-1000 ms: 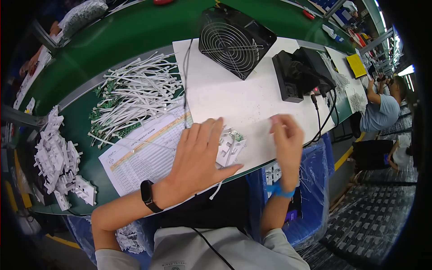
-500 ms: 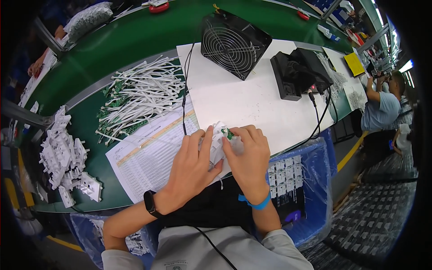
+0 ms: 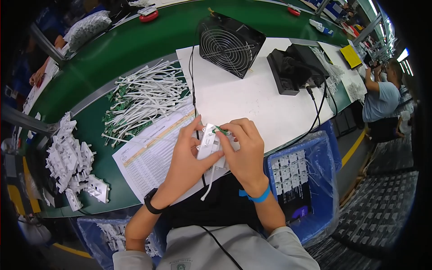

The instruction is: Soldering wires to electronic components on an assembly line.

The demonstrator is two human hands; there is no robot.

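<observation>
My left hand (image 3: 185, 155) grips a white plastic housing (image 3: 208, 143) by its side, the thumb across its lower part. At the upper right of the housing sits a small green circuit board (image 3: 220, 130), pinched by the thumb and fingers of my right hand (image 3: 245, 153). A white cable (image 3: 208, 184) hangs down from the housing toward my lap. The exact seat of the board is partly hidden by my right fingers. To the left lie a pile of white cables with green boards (image 3: 144, 96) and a heap of similar white housings (image 3: 69, 157).
A black fan (image 3: 229, 45) and a black power adapter (image 3: 297, 67) stand on white board (image 3: 252, 96). A printed sheet (image 3: 148, 157) lies left of my hands. Blue lined bins (image 3: 330, 189) flank me, and a person (image 3: 381, 96) sits at far right.
The housing has turned so its long face shows, and the white cable now hangs below it. My left fingers have opened out around its side; the right hand stays at the board.
</observation>
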